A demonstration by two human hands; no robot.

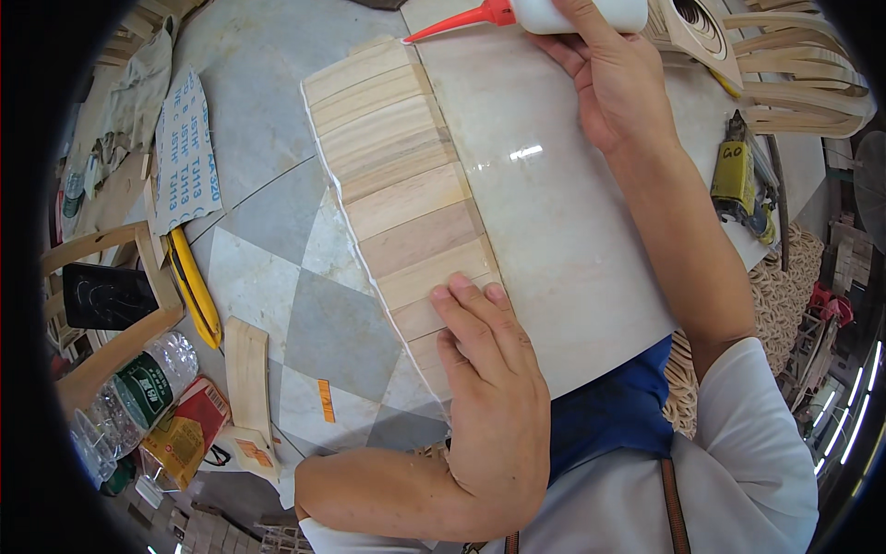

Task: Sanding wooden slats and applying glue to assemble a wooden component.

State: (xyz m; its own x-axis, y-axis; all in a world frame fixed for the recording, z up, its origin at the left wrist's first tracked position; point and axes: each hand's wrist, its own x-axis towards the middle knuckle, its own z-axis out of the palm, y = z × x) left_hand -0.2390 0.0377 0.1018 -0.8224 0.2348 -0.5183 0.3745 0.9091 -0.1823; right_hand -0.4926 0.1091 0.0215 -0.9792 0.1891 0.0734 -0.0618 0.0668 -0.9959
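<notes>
My right hand (pixel 623 88) is closed around a white glue bottle (pixel 543 17) with a red nozzle (pixel 461 20). The nozzle tip points left, at the far end of a row of pale wooden strips (pixel 406 198). The strips lie side by side. A bead of white glue (pixel 349 231) runs along their left edge. At the near end of the row, my left hand (pixel 494 379) lies on the strips, fingers stretched out and holding nothing. Its palm hides part of the nearest strips.
On the left are a yellow utility knife (pixel 194 286), a black phone (pixel 109 295), a plastic bottle (pixel 148 388) and a curved wooden piece (pixel 247 379). An orange strip (pixel 326 401) lies on the checkered table (pixel 341 323). Bent wooden loops (pixel 794 69) stand at far right.
</notes>
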